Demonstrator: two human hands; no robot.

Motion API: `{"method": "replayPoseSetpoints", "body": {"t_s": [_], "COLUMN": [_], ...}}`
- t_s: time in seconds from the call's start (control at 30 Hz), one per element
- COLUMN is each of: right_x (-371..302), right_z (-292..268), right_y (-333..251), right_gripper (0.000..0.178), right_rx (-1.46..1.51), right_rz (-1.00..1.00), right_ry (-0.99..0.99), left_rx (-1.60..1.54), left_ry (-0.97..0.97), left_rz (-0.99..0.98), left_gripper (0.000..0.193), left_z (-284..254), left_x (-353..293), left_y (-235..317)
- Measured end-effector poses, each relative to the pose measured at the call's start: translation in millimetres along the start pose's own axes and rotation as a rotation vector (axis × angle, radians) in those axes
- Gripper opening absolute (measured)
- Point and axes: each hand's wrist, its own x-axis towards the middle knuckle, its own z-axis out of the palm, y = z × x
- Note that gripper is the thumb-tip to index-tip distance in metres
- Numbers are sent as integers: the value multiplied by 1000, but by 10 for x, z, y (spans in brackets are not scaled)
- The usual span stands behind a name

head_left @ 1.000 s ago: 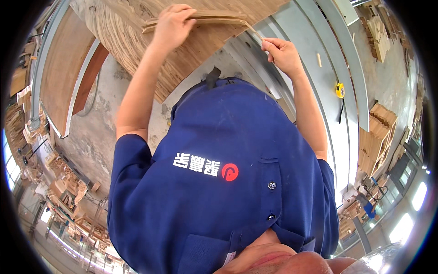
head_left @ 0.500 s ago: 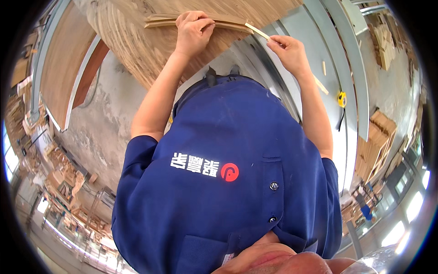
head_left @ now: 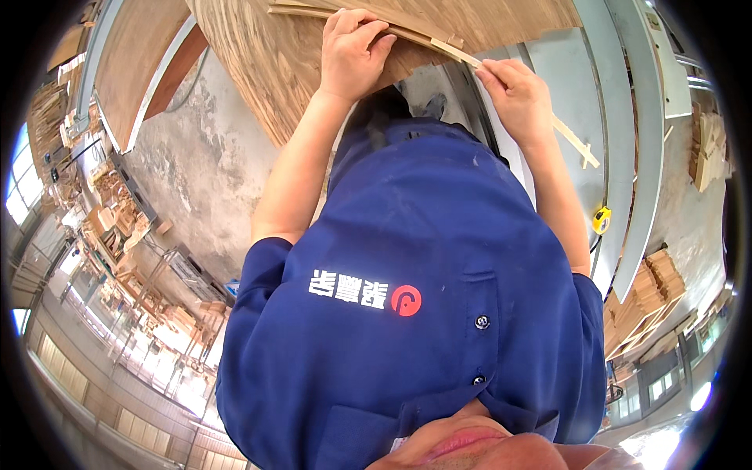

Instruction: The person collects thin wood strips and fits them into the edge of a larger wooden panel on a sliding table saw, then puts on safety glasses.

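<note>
My left hand (head_left: 352, 53) is closed on a bundle of narrow brown wooden strips (head_left: 301, 10), which lies across the edge of a large wood-grained panel (head_left: 258, 78). Between the thumb and fingers of my right hand (head_left: 517, 98) is one end of a thin pale wood strip (head_left: 456, 52). Its other end touches or overlaps the right end of the brown strips; the exact contact is too small to tell. Both hands are at the panel's near right edge.
A grey metal surface (head_left: 560, 66) with long rails runs along the right. On it are loose pale sticks (head_left: 578, 142) and a yellow tape measure (head_left: 601, 220). A brown curved-looking panel (head_left: 141, 51) stands at left. Stacked wood (head_left: 642, 294) sits at lower right.
The whole view has shifted, so the scene sits differently in it. My right hand has come closer to the brown strips, and the pale strip now overlaps their end more.
</note>
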Motion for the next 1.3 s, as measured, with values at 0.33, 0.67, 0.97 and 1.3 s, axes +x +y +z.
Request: {"method": "replayPoseSetpoints", "body": {"t_s": [0.33,0.67,0.97,1.3], "right_x": [102,199,180,218], "right_z": [19,104,188,242], "right_y": [30,-13,-15,-162], "right_gripper": [14,13,14,28], "right_rx": [-10,58,5,-28], "right_rz": [-34,-85,-108,-68], "right_ry": [-10,-51,-34,35], "left_rx": [15,-81,-39,-71], "left_ry": [0,-22,-75,-39], "left_rz": [11,129,202,201], "left_gripper": [12,25,28,31], "left_z": [110,249,250,233], "left_x": [16,-14,-19,17], "left_y": [179,152,127,196]}}
